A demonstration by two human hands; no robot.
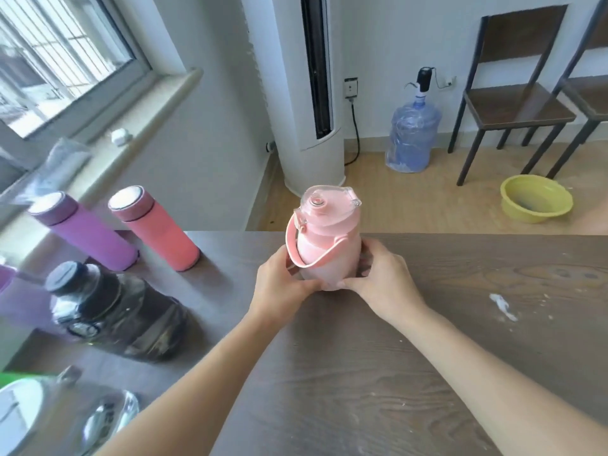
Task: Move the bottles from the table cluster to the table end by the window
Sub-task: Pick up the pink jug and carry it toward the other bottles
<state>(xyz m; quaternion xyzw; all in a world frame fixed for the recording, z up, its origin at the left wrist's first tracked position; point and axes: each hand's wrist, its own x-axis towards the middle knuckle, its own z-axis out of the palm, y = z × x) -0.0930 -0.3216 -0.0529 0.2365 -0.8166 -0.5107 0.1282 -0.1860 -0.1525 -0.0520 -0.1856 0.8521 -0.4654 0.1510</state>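
Observation:
A pale pink bottle [324,238] with a clear flip lid and a pink carry strap stands upright near the far edge of the brown table [427,340]. My left hand [283,281] and my right hand [383,278] wrap around its base from either side. At the left, toward the window, stand a coral flask [154,230], a purple flask [85,233] and a dark smoky bottle [112,307] with a black cap. A clear bottle [65,413] sits blurred at the lower left corner.
The window [56,51] and its sill [131,126] run along the left. Beyond the table stand a white tower air conditioner [306,93], a blue water jug [413,136], two dark chairs [516,93] and a yellow basin [536,203]. White smears [501,306] mark the tabletop at right.

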